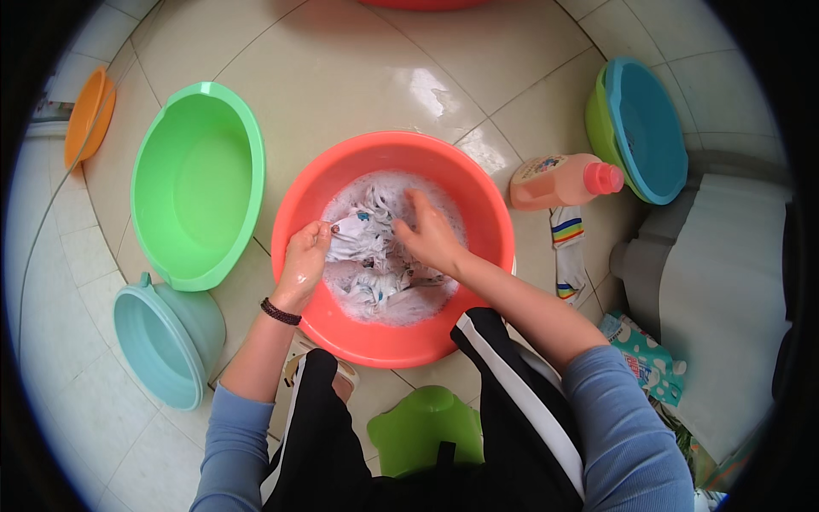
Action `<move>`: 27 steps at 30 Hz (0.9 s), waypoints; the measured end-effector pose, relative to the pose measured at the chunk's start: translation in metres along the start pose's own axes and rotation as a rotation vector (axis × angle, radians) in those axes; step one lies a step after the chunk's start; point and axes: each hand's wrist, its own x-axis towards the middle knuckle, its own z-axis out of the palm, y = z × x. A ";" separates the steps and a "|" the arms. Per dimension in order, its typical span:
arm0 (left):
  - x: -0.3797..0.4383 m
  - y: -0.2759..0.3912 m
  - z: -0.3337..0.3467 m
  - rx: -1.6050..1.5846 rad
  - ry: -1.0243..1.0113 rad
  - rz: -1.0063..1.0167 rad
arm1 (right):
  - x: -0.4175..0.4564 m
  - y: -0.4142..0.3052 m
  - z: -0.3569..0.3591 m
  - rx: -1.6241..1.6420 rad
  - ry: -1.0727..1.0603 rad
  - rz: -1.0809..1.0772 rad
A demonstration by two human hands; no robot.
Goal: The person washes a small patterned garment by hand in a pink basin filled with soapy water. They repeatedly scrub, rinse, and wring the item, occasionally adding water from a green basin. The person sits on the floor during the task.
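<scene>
A red plastic basin (384, 351) stands on the tiled floor between my knees, holding foamy water (358, 313). White printed fabric (358, 237) lies bunched and wet in the suds, partly under the foam. On the basin's left side my left hand (306, 259) pinches an edge of that fabric between thumb and fingers, lifting it a little above the water. My right hand (430, 233) hovers over the fabric's right part with thumb and fingers apart. Nothing shows in its grasp.
A green tub (198, 185) and a pale blue bucket (160, 345) stand left; an orange basin (89, 118) leans farther off. At right are a pink-capped detergent bottle (556, 182), a striped sock (568, 249), stacked basins (646, 131) and a teal refill pouch (649, 361). A green stool (425, 429) is beneath me.
</scene>
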 end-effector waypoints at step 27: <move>-0.020 0.023 -0.003 -0.226 -0.203 -0.068 | -0.011 -0.030 -0.103 1.071 -0.347 0.291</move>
